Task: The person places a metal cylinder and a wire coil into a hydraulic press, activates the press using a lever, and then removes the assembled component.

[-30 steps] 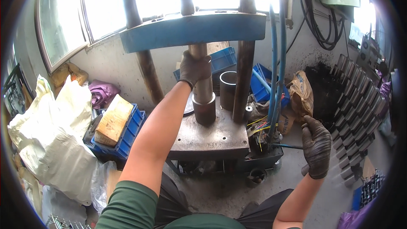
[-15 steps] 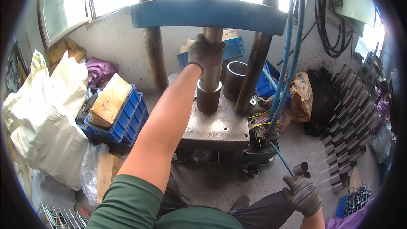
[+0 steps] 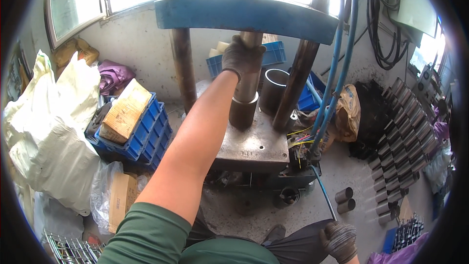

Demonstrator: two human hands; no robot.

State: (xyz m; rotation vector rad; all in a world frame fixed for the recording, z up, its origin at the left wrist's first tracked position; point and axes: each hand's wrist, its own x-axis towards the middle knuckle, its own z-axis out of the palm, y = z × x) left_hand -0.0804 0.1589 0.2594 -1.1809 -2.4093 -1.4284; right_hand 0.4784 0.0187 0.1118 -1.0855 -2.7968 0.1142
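Note:
My left hand [image 3: 243,55], in a grey work glove, is wrapped round an upright steel cylinder [image 3: 248,84] just beneath the blue crossbeam [image 3: 246,15] of a press. The cylinder's lower end sits inside a short dark metal tube [image 3: 243,116], which stands on the steel press table [image 3: 251,147]. At the lower right, my gloved right hand [image 3: 340,240] is closed at the near end of a thin blue lever rod [image 3: 322,190] that runs up to the press's side. The fingers partly hide the rod's end.
A wider dark tube [image 3: 274,93] stands behind on the press table, beside a press column [image 3: 297,83]. Blue hoses [image 3: 337,88] hang at right. Two short tubes [image 3: 344,200] are on the floor near stacked tubes [image 3: 403,137]. Blue crates [image 3: 146,134] stand at left.
My right hand has moved down and a little left with the lever rod, which now slopes more steeply. My left hand stays round the cylinder. The view has shifted slightly.

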